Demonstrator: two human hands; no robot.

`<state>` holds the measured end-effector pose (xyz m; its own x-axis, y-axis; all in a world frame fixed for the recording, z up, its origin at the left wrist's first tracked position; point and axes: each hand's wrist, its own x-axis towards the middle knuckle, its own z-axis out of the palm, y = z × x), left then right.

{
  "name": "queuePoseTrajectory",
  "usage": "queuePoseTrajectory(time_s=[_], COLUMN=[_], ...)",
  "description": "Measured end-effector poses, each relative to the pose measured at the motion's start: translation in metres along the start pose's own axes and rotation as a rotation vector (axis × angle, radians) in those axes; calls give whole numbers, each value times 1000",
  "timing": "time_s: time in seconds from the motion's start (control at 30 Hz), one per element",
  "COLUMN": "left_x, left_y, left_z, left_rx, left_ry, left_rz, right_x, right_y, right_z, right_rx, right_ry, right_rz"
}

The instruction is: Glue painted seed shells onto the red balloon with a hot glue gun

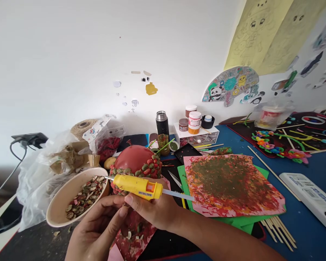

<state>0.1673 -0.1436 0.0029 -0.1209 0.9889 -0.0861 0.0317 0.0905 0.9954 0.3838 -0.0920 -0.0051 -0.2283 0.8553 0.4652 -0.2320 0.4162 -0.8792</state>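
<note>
While your right hand (163, 210) gripped the glue gun (136, 185) in front of the balloon (134, 158), your left hand (96, 226) was curled, its hold unclear. The gun seemed light, rigid, best held mid-body.

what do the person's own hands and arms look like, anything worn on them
Both the left hand and right hand are ungloved. The thumbnails look short and unpainted. The right forearm shows no sleeve, watch or bracelet; the left forearm is out of frame. Some fingers are hidden, so rings can't be ruled out.
</note>
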Motion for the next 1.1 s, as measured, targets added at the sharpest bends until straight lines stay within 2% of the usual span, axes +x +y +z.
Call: queuePoseTrajectory(time_s=[0.23, 0.4, 0.63, 0.77, 0.9, 1.0, 1.1], left_x=[-4, 3, 10, 9, 10, 8, 5], left_y=[8, 5, 5, 8, 9, 6, 4], left_z=[11, 13, 12, 19, 25, 20, 9], left_rx=[-111, -108, -105, -123, -116, -102, -40], left_ry=[123, 185, 76, 108, 81, 81, 74], left_rz=[-2, 18, 32, 45, 49, 66, 64], right_x=[1, 2, 0, -1, -2, -2, -1], right_y=[-8, -6, 0, 2, 3, 3, 2], right_z=[-4, -1, 0, -1, -2, -3, -4], right_rx=[38, 53, 23, -51, -59, -83, -134], right_ry=[-24, 37, 53, 35, 60, 62, 59], right_rz=[76, 109, 101, 19, 46, 46, -22])
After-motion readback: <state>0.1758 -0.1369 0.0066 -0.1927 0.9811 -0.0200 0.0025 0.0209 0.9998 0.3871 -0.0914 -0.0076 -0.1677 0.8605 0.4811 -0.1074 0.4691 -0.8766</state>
